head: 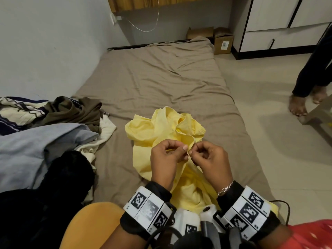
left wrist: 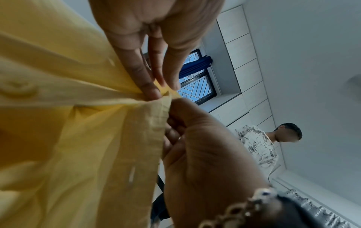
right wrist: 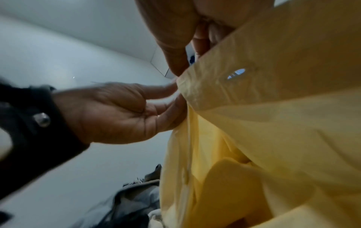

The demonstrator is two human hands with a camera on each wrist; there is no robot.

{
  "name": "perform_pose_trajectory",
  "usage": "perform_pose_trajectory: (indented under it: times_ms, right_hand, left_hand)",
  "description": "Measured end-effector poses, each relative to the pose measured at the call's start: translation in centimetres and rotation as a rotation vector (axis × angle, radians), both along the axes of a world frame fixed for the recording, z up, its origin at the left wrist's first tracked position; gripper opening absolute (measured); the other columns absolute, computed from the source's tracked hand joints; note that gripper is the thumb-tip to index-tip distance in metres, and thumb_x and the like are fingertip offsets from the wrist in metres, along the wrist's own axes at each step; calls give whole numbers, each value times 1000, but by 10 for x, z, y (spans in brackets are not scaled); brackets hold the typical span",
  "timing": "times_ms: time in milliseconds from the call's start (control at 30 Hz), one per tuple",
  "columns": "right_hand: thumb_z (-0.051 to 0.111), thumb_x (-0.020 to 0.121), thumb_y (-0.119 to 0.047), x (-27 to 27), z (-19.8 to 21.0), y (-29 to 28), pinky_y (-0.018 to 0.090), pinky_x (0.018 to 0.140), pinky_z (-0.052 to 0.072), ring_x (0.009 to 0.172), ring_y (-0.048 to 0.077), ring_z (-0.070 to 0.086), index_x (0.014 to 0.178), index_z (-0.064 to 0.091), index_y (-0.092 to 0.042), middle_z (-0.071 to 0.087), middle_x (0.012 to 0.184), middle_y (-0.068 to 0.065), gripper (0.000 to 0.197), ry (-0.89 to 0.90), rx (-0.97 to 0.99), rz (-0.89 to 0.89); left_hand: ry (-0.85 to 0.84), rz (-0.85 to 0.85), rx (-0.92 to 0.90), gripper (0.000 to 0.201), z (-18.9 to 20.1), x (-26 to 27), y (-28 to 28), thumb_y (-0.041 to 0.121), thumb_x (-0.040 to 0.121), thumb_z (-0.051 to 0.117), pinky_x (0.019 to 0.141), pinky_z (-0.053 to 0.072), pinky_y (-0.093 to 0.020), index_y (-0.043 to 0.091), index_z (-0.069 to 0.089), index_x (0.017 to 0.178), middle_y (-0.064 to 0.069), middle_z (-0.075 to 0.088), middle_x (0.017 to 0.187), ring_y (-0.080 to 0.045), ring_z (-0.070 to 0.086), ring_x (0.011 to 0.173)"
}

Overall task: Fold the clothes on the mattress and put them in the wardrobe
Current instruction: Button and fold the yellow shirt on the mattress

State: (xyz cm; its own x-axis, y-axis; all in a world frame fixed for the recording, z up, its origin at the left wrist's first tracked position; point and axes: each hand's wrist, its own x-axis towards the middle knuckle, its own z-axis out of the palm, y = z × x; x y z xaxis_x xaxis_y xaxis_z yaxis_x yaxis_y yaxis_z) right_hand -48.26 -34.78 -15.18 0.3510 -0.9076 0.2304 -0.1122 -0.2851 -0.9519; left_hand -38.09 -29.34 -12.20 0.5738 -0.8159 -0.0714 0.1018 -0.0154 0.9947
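Observation:
A pale yellow shirt (head: 161, 128) lies crumpled on the brown-sheeted mattress (head: 161, 72), its near part lifted toward me. My left hand (head: 183, 150) and right hand (head: 193, 154) meet at one spot on its front edge, each pinching the cloth between thumb and fingers. In the left wrist view the left fingers (left wrist: 150, 91) nip the hem of the shirt (left wrist: 68, 123) beside the right hand (left wrist: 195, 146). The right wrist view shows a buttonhole (right wrist: 236, 73) in the shirt (right wrist: 273, 123) just past the pinch. The white wardrobe (head: 278, 24) stands at the far right.
A pile of clothes (head: 53, 123) in grey-blue, brown, white and black covers the mattress's left side by the wall. Cardboard boxes (head: 223, 43) sit at the mattress's far end. Another person's bare feet (head: 298, 105) stand on the tiled floor to the right.

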Motion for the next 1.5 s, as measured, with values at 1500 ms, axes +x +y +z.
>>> perform_pose_trajectory:
  times_ms: [1500]
  right_hand:
    - [71, 78, -8, 5, -21, -6, 21, 65, 43, 65, 2, 52, 74, 60, -19, 56, 67, -13, 16, 138, 12, 48]
  left_hand:
    - [-199, 78, 381, 26, -61, 18, -5, 9, 70, 78, 72, 47, -34, 23, 56, 73, 2, 57, 64, -17, 54, 65]
